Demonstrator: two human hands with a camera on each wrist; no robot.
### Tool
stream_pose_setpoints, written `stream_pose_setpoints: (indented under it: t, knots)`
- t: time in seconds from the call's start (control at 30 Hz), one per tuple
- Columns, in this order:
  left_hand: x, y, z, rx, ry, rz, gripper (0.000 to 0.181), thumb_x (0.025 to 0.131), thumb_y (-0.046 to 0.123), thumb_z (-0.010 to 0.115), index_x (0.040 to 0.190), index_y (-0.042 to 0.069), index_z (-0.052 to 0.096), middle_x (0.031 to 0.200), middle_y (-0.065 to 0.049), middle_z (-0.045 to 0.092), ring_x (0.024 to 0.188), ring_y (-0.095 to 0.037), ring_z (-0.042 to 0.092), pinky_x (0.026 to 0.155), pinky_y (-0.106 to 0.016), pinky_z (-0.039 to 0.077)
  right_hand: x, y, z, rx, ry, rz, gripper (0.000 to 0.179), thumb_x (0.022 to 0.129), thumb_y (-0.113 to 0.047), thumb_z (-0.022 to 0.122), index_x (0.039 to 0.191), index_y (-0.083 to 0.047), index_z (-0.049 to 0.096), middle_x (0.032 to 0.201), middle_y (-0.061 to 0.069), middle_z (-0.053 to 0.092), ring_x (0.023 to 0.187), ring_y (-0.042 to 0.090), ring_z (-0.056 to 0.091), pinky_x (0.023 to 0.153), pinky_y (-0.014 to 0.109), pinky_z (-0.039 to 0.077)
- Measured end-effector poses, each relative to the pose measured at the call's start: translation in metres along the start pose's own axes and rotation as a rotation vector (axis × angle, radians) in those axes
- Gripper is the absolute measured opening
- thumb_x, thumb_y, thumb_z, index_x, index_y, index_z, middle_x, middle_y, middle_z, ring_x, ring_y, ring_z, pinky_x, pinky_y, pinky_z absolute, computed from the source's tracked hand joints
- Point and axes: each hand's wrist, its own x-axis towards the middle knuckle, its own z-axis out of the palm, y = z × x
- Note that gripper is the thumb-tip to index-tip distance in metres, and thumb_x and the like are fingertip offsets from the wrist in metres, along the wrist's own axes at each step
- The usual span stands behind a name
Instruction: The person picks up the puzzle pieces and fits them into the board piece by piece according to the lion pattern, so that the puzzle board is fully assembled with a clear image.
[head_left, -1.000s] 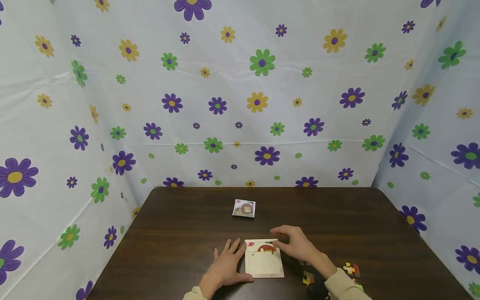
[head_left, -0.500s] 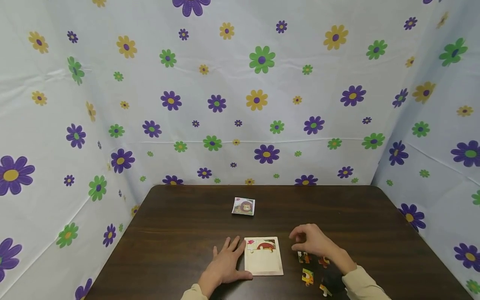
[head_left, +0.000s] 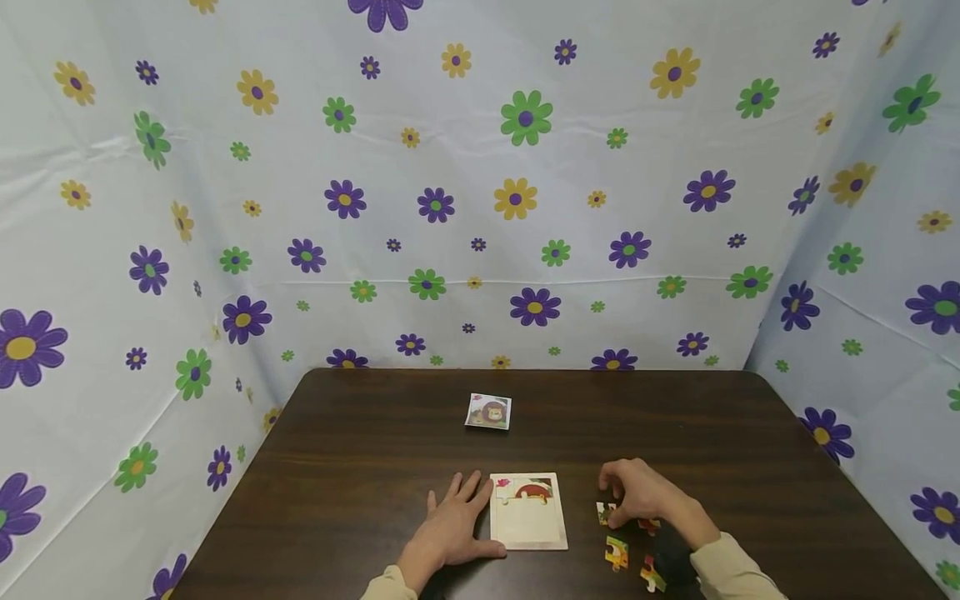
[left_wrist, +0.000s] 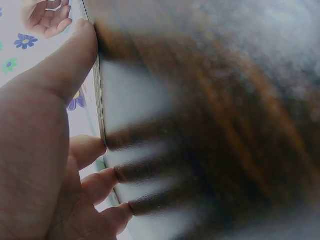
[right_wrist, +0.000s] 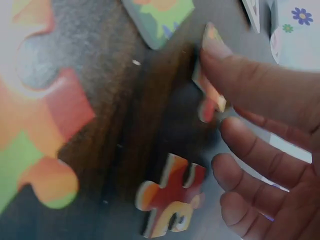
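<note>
My left hand [head_left: 450, 529] lies spread on the table, its thumb and a fingertip at the left edge of a pale wooden puzzle board [head_left: 528, 525]. In the left wrist view the thumb [left_wrist: 75, 60] touches the board's edge. Joined pieces with a pink flower and a red-brown curve fill the board's top strip. My right hand [head_left: 645, 492] is over a small jigsaw piece [head_left: 603, 510]; its thumb [right_wrist: 250, 82] overlaps that piece in the right wrist view, the other fingers bent and apart from it.
More loose jigsaw pieces lie right of the board, including a yellow-green piece [head_left: 617, 552], a lower piece [head_left: 651, 575] and a red piece [head_left: 649, 525] partly under the right hand. A lion picture card [head_left: 488, 412] lies farther back on the dark table [head_left: 375, 450]. Flowered cloth [head_left: 480, 183] surrounds the table.
My right hand has left the board's top right corner, moved right and come down at the loose pieces. The left hand stays by the board.
</note>
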Motion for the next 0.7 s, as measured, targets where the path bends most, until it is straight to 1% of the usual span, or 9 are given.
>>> stream_pose_setpoints:
  t: [0.23,0.4,0.53,0.7]
  knots:
    - [0.0,-0.001,0.0,0.0,0.006,0.003,0.098,0.071,0.068,0.07,0.148,0.016,0.039,0.152,-0.014,0.032,0.139,-0.044,0.026,0.095,-0.076,0.02,-0.001,0.001,0.002,0.036,0.014,0.036,0.028,0.068,-0.013,0.086,0.075,-0.009,0.06,0.067,-0.004,0.052,0.056,0.007,0.047,0.052,0.026,0.041]
    - [0.001,-0.001,0.0,-0.007,0.009,0.005,0.098,0.071,0.067,0.07,0.148,0.016,0.04,0.152,-0.014,0.033,0.139,-0.044,0.025,0.095,-0.077,0.02,0.0,0.001,0.004,0.027,0.036,0.03,0.031,0.068,-0.012,0.086,0.074,-0.008,0.056,0.068,-0.002,0.051,0.057,0.007,0.044,0.053,0.027,0.039]
    - [0.001,-0.002,0.001,-0.008,0.011,0.007,0.098,0.071,0.068,0.07,0.148,0.016,0.04,0.152,-0.014,0.033,0.139,-0.043,0.026,0.094,-0.077,0.02,0.003,0.001,0.008,0.014,0.084,0.004,0.033,0.068,-0.01,0.086,0.075,-0.009,0.053,0.067,-0.003,0.05,0.057,0.005,0.042,0.054,0.026,0.037]
    - [0.001,-0.003,0.002,0.005,0.021,0.017,0.098,0.071,0.068,0.069,0.148,0.016,0.04,0.152,-0.014,0.033,0.138,-0.043,0.027,0.094,-0.077,0.021,0.006,-0.001,0.011,0.012,0.17,-0.009,0.028,0.072,-0.006,0.082,0.076,-0.012,0.055,0.066,-0.009,0.054,0.058,0.002,0.047,0.055,0.025,0.039]
